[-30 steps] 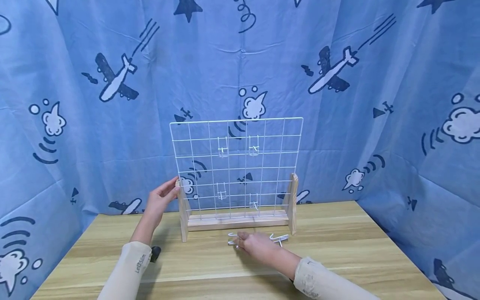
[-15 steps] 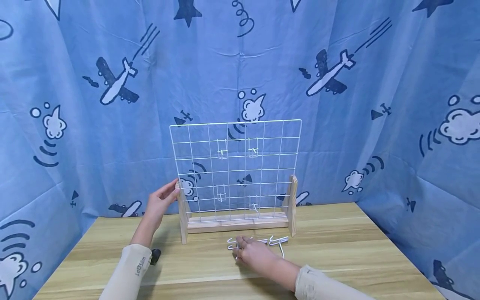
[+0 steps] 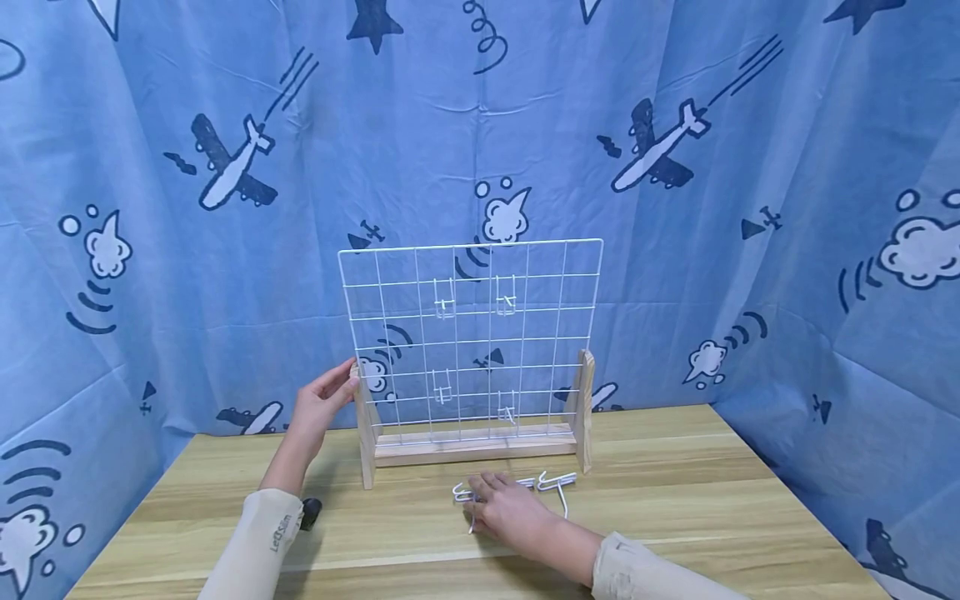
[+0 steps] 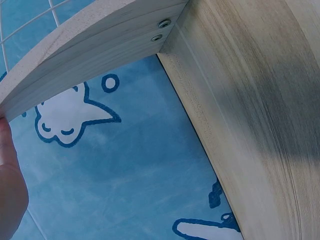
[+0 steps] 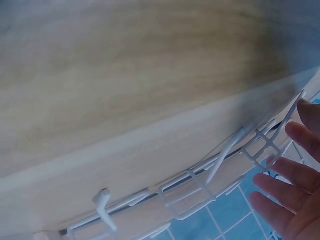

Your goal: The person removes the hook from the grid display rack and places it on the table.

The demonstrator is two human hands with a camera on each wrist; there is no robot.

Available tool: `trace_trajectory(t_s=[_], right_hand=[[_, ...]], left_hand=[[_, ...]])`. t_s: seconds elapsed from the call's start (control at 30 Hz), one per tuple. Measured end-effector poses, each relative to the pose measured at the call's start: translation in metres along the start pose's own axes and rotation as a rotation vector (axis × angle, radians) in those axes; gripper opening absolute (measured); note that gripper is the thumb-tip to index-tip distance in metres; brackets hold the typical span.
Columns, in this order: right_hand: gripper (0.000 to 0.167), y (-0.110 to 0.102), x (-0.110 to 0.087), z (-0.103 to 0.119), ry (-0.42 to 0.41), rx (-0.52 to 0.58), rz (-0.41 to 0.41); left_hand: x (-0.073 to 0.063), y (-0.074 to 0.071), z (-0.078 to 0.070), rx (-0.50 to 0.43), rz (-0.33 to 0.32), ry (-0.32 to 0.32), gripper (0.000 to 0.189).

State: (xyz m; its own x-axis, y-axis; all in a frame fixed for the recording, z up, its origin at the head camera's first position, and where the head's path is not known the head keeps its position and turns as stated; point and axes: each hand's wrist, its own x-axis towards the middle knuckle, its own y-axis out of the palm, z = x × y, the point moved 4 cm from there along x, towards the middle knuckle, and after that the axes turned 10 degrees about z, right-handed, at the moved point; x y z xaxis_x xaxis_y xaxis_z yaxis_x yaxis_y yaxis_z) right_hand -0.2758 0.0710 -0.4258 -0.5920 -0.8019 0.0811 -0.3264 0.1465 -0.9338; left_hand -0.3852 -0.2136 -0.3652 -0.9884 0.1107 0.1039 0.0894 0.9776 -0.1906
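A white wire grid panel (image 3: 472,339) stands upright in a wooden stand (image 3: 587,417). Thumb and fingers of my left hand (image 3: 318,408) hold the top of the stand's left upright (image 3: 366,433). In front of the stand, my right hand (image 3: 510,508) is low over the table, with a white wire hook (image 5: 262,148) between its thumb and fingertips. That hook's looped end shows left of the fingers in the head view. Another white hook (image 3: 557,482) lies to the right of the hand, and a further one (image 5: 187,195) is partly hidden behind the hand in the head view.
Several white wire hooks hang on the grid, such as an upper left hook (image 3: 445,305) and a lower right hook (image 3: 507,412). A small black object (image 3: 311,512) sits beside the left sleeve. Blue patterned curtain (image 3: 480,125) surrounds the wooden table (image 3: 675,500).
The right hand stays in place while the hook at its fingertips shifts and turns slightly. The hooks under and beside that hand have spread apart. The left hand keeps its hold.
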Motion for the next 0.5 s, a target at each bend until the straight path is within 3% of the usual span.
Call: trace_trajectory(t_s=[0.27, 0.5], right_hand=[[0.035, -0.004, -0.003, -0.001, -0.035, -0.039, -0.077], [0.028, -0.013, -0.006, -0.006, -0.049, 0.032, -0.218]], left_hand=[[-0.001, 0.000, -0.001, 0.003, 0.002, 0.001, 0.062], [-0.001, -0.001, -0.001, 0.008, -0.003, -0.003, 0.060]])
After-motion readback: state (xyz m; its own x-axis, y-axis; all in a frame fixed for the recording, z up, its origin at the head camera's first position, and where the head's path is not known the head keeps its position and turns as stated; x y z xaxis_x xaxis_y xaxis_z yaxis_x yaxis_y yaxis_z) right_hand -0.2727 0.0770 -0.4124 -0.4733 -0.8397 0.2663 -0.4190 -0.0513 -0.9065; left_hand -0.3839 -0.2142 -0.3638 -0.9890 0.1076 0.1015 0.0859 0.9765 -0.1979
